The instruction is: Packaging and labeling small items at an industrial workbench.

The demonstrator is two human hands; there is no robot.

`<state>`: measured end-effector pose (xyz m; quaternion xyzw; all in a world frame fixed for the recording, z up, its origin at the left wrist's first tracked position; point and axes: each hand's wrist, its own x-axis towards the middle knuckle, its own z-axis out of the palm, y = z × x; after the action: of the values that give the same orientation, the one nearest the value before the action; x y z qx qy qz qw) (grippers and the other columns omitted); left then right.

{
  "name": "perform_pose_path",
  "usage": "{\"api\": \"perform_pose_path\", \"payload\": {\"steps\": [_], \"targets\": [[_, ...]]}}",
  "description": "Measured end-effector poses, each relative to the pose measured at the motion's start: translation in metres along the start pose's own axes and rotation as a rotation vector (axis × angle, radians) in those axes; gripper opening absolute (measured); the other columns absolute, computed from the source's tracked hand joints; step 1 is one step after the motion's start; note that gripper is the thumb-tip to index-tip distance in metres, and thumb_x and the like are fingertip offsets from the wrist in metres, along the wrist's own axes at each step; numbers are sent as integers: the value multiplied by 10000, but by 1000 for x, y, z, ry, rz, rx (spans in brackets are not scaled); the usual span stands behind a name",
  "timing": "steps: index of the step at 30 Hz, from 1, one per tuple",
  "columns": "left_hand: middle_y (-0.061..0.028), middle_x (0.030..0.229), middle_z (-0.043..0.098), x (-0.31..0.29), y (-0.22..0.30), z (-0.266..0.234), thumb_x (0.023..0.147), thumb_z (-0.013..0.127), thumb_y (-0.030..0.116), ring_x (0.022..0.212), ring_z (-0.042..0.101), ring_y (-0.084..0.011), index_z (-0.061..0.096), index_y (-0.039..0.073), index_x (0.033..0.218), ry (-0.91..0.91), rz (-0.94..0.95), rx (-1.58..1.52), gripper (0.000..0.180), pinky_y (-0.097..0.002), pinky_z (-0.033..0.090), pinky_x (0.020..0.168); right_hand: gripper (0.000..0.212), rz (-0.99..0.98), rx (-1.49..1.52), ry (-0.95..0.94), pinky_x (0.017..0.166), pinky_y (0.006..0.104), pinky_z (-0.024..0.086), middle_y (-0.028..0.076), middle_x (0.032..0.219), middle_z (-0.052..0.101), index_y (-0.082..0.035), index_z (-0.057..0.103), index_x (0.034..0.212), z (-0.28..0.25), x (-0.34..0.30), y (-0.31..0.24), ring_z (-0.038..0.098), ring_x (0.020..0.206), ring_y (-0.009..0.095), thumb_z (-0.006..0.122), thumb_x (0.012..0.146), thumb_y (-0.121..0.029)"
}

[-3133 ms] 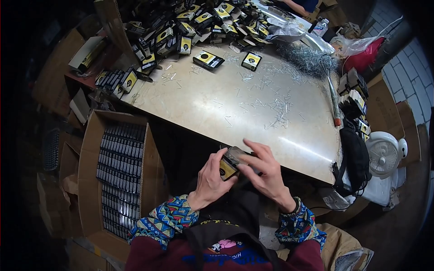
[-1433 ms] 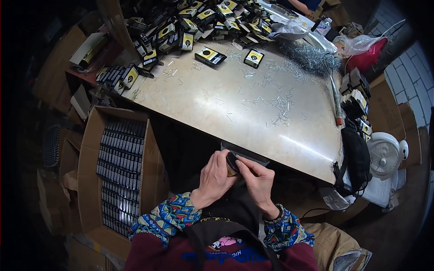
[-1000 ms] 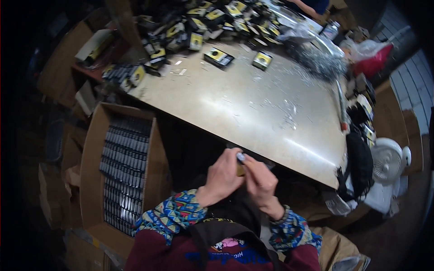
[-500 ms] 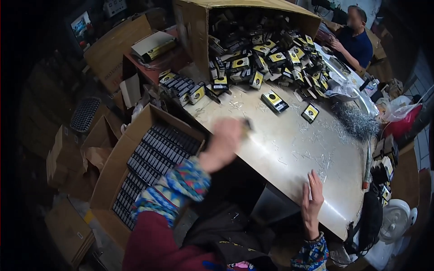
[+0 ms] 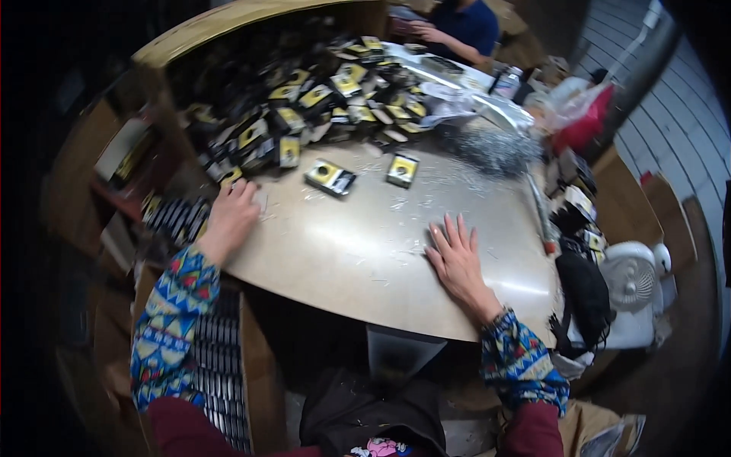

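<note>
My left hand [image 5: 231,217] is at the left side of the table, its fingers bent down and drawn together. A small black-and-yellow box [image 5: 230,177] shows right at its fingertips; whatever is under the fingers is hidden. Beside that hand stands a row of similar small boxes [image 5: 171,213] on the table's left edge. My right hand [image 5: 457,259] lies flat on the table, fingers spread, with thin metal pins scattered near it. Between the hands, farther off, lie a black-and-yellow box [image 5: 330,177] and a smaller-looking one [image 5: 402,170].
A big carton [image 5: 164,84] on its side spills a heap of small boxes [image 5: 304,107] onto the table [image 5: 327,251]. A pile of metal pins [image 5: 495,148] sits at far right. Low on the left, another carton [image 5: 263,373] holds packed rows. A white fan [image 5: 630,278] stands right; a person [image 5: 461,34] sits beyond.
My left hand has gone left across the table to the box row; the dark object blurred in it no longer shows. My right hand has moved farther onto the table. The view has turned right.
</note>
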<state>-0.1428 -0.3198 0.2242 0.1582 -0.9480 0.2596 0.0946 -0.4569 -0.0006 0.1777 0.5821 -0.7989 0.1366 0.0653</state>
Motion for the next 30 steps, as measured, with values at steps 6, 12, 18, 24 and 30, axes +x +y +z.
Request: {"api": "perform_pose_path", "payload": {"steps": [6,12,18,24,30], "targets": [[-195,1305,508,48,93,-24,808,660,96,1200,484,-383,578,46,1029,90,91,-690,241,-446,433,961,568,216,16,-15,1171,563,119,209,1560,251,-92,388,1463,10,74,57,180,1455,405,387,1017,-443],[-209,1261,529,54,102,-28,792,740,144,1194,483,-371,482,-1,1308,70,-89,-797,595,-424,415,992,557,-72,104,-180,1175,536,148,210,1559,251,-118,379,1471,9,60,46,193,1463,355,371,1022,-448],[-187,1186,553,57,105,-35,694,770,254,1087,527,-343,472,-2,1263,-228,-189,-807,691,-404,422,932,570,-109,217,-291,1180,525,138,198,1567,240,-148,362,1489,-13,4,27,181,1468,353,427,1008,-447],[-161,1096,609,38,142,-71,752,774,196,1018,606,-276,389,8,1308,-46,-483,-1420,702,-358,475,883,527,-268,133,-264,1179,546,131,152,1560,288,-177,405,1463,12,53,3,207,1465,330,393,1012,-449],[-51,1181,623,-85,176,-95,1003,484,150,1003,643,-167,491,52,1303,-202,-1008,-2547,316,-322,559,841,387,-105,666,-181,1163,539,184,180,1437,474,-91,596,1294,-14,12,35,367,1394,342,557,970,-298]]}}
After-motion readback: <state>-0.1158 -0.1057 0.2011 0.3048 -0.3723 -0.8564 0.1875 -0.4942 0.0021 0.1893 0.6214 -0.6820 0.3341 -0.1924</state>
